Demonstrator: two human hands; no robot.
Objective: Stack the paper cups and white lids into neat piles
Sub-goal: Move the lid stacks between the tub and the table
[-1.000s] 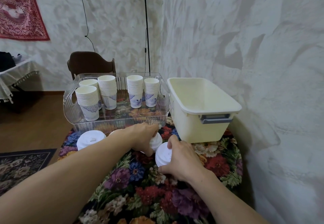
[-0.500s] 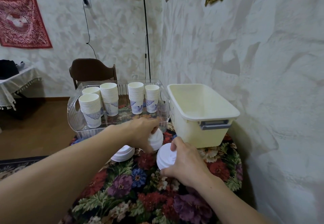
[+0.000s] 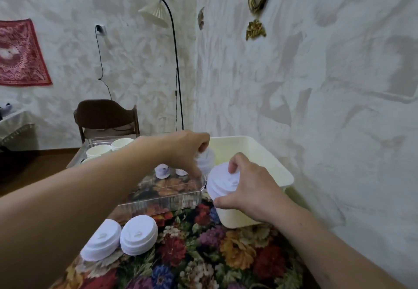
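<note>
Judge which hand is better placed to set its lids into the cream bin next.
Probably the right hand. Its grip holds a stack of lids right at the cream bin. The left hand holds its lids over the clear tray, further from the bin.

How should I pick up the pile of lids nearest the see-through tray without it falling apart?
Hold the lid pile low on its side rim, with fingers and thumb on opposite sides, coming down from above. It is a round, short stack sitting slightly tilted on the flowery tablecloth, so squeezing only the top lid would probably lift just that one. The second pile touches its left side, so come in front to back.
</note>
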